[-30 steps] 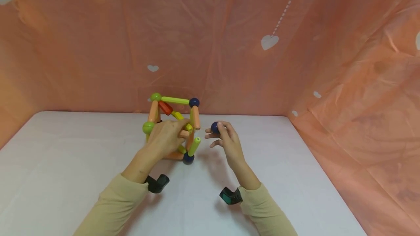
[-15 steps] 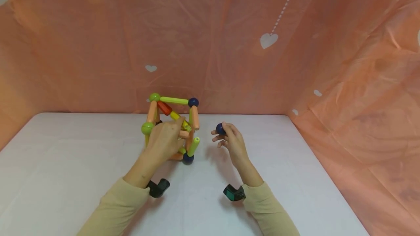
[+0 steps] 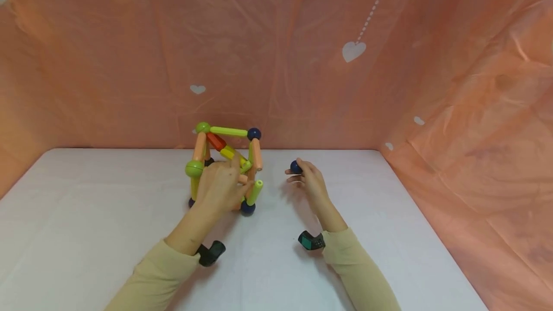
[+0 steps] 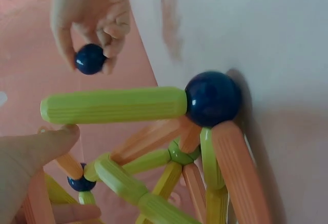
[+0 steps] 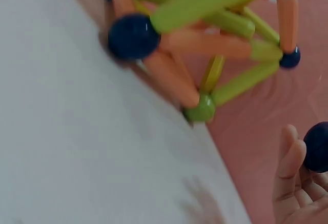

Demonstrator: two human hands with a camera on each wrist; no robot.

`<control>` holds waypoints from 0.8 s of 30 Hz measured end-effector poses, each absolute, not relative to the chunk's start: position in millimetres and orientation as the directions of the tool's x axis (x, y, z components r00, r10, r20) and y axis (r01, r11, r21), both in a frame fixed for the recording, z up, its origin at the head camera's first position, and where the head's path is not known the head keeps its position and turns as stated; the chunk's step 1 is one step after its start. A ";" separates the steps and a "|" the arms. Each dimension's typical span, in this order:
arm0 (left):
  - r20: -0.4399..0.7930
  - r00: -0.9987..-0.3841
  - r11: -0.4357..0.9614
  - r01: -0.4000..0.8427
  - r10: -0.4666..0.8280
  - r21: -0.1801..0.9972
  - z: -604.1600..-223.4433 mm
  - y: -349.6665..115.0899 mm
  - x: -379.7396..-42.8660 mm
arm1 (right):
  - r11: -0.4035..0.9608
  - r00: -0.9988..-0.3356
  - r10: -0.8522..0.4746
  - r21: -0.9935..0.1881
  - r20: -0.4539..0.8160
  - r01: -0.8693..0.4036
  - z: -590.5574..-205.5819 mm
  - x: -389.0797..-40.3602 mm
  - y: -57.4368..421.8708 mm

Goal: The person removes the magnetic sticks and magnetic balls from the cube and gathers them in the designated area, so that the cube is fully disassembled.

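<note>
A rod-and-ball construction-toy frame (image 3: 199, 145) of green, orange, yellow and red rods stands left of centre in the head view. My left hand (image 3: 218, 186) reaches over its near side and grips an orange rod (image 4: 38, 201). In the left wrist view the thumb tip lies close under a light green rod (image 4: 115, 105), whose one end joins a dark blue ball (image 4: 212, 98) at table level; its other end is free. To the right, apart from the frame, my right hand (image 3: 314, 186) pinches a loose dark blue ball (image 3: 295, 167).
The frame stands on a white-covered table (image 3: 367, 215). Behind it hangs a peach curtain (image 3: 302, 85) with white hearts. An orange rod (image 3: 257, 155) hangs from the frame's upper right blue ball (image 3: 254, 134). Each wrist carries a small dark camera (image 3: 312, 241).
My right hand has moved right, away from the frame, with the blue ball. My left hand stays at the frame, and its thumb now reaches towards the free-ended green rod.
</note>
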State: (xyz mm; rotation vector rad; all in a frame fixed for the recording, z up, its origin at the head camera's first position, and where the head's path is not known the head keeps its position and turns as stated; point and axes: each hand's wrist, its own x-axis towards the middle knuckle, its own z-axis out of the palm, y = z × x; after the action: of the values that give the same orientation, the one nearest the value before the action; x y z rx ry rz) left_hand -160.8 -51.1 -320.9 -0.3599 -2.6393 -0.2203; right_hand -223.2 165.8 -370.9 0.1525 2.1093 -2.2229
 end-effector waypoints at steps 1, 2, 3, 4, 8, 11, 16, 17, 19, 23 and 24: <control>0.472 -0.857 0.955 0.282 0.208 0.092 -321.6 -50.1 -160.2 | -0.044 -0.991 0.021 -0.990 -0.132 0.131 -373.2 -225.0 167.8; 0.477 -0.855 0.957 0.277 0.202 0.090 -321.9 -49.2 -159.6 | -0.036 -0.989 0.022 -0.989 -0.144 0.143 -375.3 -226.9 169.7; 0.482 -0.853 0.958 0.272 0.197 0.090 -322.1 -48.6 -159.2 | -0.032 -0.987 0.021 -0.987 -0.158 0.157 -377.4 -229.0 171.5; 0.486 -0.853 0.960 0.266 0.191 0.089 -322.2 -48.3 -159.0 | -0.026 -0.985 0.021 -0.985 -0.170 0.169 -379.4 -231.3 173.1; 0.488 -0.851 0.962 0.264 0.197 0.072 -321.3 -50.0 -159.3 | -0.022 -0.975 0.035 -0.975 -0.221 0.220 -385.5 -243.7 175.8; 0.498 -0.844 0.953 0.285 0.200 0.100 -321.0 -52.5 -159.5 | -0.004 -0.968 0.081 -0.971 -0.239 0.239 -389.6 -253.4 177.4; 0.470 -0.860 0.937 0.308 0.200 0.165 -319.9 -56.5 -159.8 | 0.118 -0.966 0.162 -0.968 -0.201 0.222 -395.3 -265.6 182.1; 0.454 -0.868 0.937 0.307 0.203 0.168 -319.1 -56.9 -159.8 | 0.147 -0.967 0.170 -0.966 -0.189 0.215 -395.9 -268.1 182.5; 0.417 -0.886 0.938 0.300 0.205 0.176 -317.4 -57.9 -160.4 | 0.188 -0.970 0.171 -0.961 -0.171 0.202 -396.7 -273.5 183.6; 0.358 -0.907 0.935 0.303 0.223 0.184 -313.8 -60.7 -161.4 | 0.199 -0.970 0.177 -0.960 -0.165 0.200 -397.5 -285.1 185.6; 0.350 -0.909 0.931 0.309 0.229 0.193 -313.1 -61.5 -161.9 | 0.191 -0.970 0.177 -0.961 -0.169 0.202 -397.8 -287.8 186.3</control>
State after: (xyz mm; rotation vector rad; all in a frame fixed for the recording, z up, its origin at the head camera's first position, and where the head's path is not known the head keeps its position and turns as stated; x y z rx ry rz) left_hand -161.9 -61.5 -313.1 -0.3957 -2.7646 -0.3499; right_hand -287.8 186.3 -397.8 0.3835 2.4087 -1.9486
